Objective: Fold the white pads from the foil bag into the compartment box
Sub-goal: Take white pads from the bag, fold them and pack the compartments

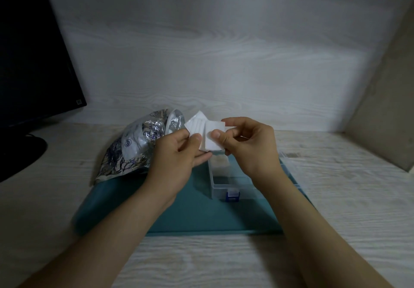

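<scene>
1. The right hand (251,146) pinches a white pad (215,141). Its thumb presses the pad's front face, its index finger curls over the top right corner, and its other fingers are tucked behind.
2. The left hand (179,153) grips from the other side. Its thumb lies on the pad's left edge and its fingers are cupped underneath.
3. A second white piece with ribbed lines (195,122) sticks up behind the first, above the left thumb. I cannot tell whether it is a separate pad or part of the same one.
4. The held pad hangs in the air directly over the far end of the clear compartment box (226,183), without touching it.
5. White folded material (220,161) already sits in the box's far compartment. The nearer compartment shows only clear plastic.
6. A blue latch (233,195) is on the box's near wall.
7. The box stands on a teal mat (201,216).
8. The crinkled foil bag (134,146) lies just left of the hands, with its mouth toward the pads and its lower edge on the mat's far left corner.
9. The mat rests on a pale wooden desk (347,209).
10. A dark monitor (33,63) stands at the far left.
</scene>
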`<action>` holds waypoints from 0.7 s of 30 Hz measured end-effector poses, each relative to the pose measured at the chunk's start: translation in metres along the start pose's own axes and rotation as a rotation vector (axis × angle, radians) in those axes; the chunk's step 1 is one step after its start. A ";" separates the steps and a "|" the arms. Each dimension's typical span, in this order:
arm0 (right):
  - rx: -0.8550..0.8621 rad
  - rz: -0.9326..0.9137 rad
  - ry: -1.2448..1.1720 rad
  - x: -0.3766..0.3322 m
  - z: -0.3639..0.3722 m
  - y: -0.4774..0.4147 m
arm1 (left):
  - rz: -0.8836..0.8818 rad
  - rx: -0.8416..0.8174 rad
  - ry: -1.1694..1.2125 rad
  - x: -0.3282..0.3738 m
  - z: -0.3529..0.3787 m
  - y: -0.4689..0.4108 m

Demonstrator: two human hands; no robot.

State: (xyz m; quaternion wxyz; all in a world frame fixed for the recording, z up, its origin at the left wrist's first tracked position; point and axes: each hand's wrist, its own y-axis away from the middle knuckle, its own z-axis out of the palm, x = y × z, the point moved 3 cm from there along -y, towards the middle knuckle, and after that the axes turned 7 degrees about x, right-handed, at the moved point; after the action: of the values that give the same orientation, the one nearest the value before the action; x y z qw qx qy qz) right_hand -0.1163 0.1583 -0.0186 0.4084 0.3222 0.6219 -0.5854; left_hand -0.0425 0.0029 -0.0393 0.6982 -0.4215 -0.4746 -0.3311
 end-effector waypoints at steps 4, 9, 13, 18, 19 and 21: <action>0.013 0.050 -0.043 -0.001 0.003 0.003 | -0.047 -0.050 0.049 -0.002 0.002 0.002; 0.020 0.051 -0.030 -0.003 0.003 0.005 | -0.086 -0.099 0.127 0.000 0.005 0.003; 0.028 0.076 -0.017 -0.002 0.004 0.006 | -0.096 -0.093 0.140 0.000 0.006 0.003; 0.044 0.114 0.012 0.000 0.004 0.006 | -0.108 -0.062 0.147 -0.002 0.005 0.002; 0.039 0.123 0.004 0.000 0.004 0.006 | -0.118 -0.050 0.162 -0.002 0.005 0.002; 0.020 0.152 -0.026 0.000 0.003 0.007 | -0.134 -0.024 0.195 -0.001 0.006 0.002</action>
State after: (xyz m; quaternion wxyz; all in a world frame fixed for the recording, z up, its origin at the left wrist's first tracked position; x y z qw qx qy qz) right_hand -0.1100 0.1558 -0.0215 0.4564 0.3651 0.5845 -0.5628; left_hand -0.0432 0.0090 -0.0398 0.7122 -0.3632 -0.4276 -0.4219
